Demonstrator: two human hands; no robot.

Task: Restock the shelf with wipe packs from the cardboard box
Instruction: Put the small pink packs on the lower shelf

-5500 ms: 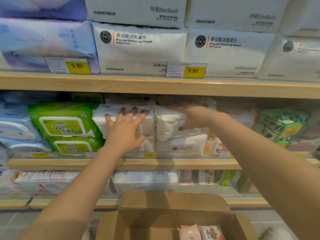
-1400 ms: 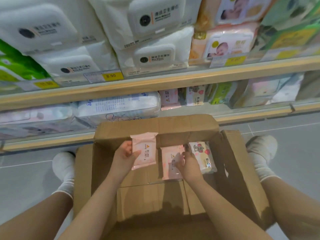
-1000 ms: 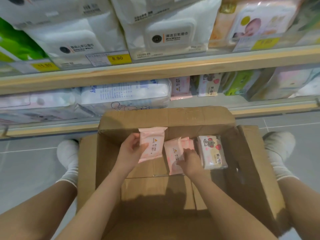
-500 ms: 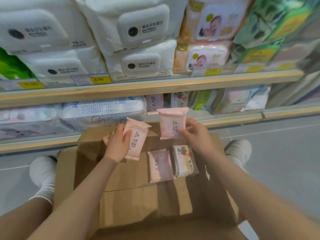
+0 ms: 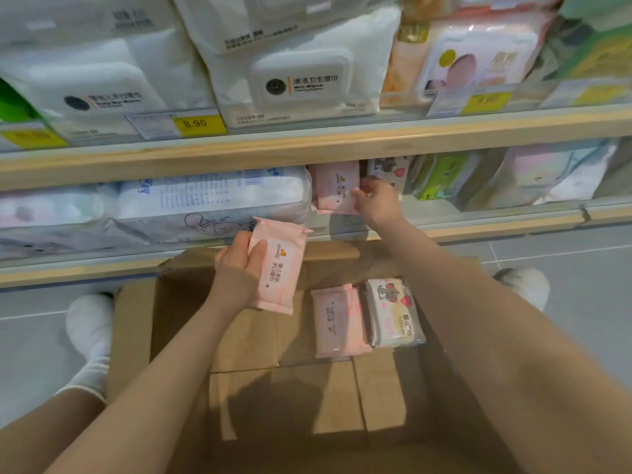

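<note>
The right hand [image 5: 374, 201] has just gone up from the cardboard box [image 5: 280, 398] to the low shelf [image 5: 478, 224], in the middle of the frame. Half a second ago it held its pink pack in the air over the box. Now that pink wipe pack [image 5: 337, 186] stands on the shelf, in the gap between the big white and blue pack [image 5: 212, 200] on its left and a small pack with a cartoon animal [image 5: 388, 167] on its right. The fingers of the right hand are curled on the pack's right edge and pinch it, so it is not let go yet. I think this pack is almost in its spot.

The left hand [image 5: 239, 268] is lower, just above the far flap of the box. It grips a second pink pack [image 5: 278, 265], thumb across the front, and the pack is tilted a little. It has risen too, and I think it goes to the shelf next.

Two packs are left in the box, in the middle right of the frame: one more pink pack [image 5: 337, 325] and a cream pack with a cartoon animal [image 5: 393, 313]. They lie side by side and touch. The rest of the box floor shows only bare cardboard.

So the job looks close to done: one pack is being set down, one is waiting in the hand, and two are still to be picked up.
</note>
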